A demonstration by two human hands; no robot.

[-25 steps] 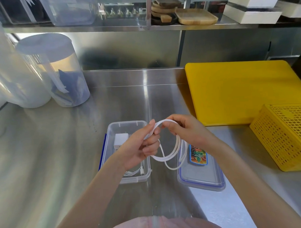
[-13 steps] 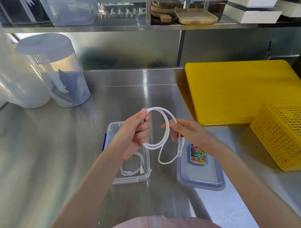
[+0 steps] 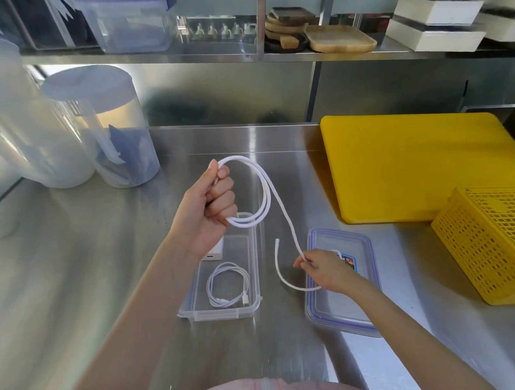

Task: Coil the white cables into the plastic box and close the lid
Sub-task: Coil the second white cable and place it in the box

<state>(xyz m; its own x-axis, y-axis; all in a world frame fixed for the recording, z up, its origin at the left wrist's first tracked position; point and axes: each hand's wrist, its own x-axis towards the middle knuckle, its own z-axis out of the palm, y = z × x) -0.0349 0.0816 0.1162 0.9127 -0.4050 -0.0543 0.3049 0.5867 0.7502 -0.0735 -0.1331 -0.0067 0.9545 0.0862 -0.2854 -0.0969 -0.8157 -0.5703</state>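
My left hand [image 3: 207,208] is raised above the clear plastic box [image 3: 254,270] and grips loops of a thick white cable [image 3: 265,188]. The cable runs down and to the right to my right hand [image 3: 320,268], which pinches it over the lid [image 3: 359,313]. The cable's free end curls up between box and lid. Inside the box lie a thinner coiled white cable [image 3: 229,287] and a white charger [image 3: 214,253], partly hidden by my left wrist. The lid lies flat to the right of the box, with a blue seal and a coloured label.
A yellow cutting board [image 3: 418,166] lies at the back right and a yellow perforated basket [image 3: 485,242] stands at the right edge. Two tall clear containers [image 3: 102,127] stand at the back left. A shelf above holds wooden trays and boxes. The steel counter [image 3: 78,274] stretches left.
My hands have moved apart: the left rose with the loops, the right slid down along the cable to above the lid. The coiled cable in the box has come into view.
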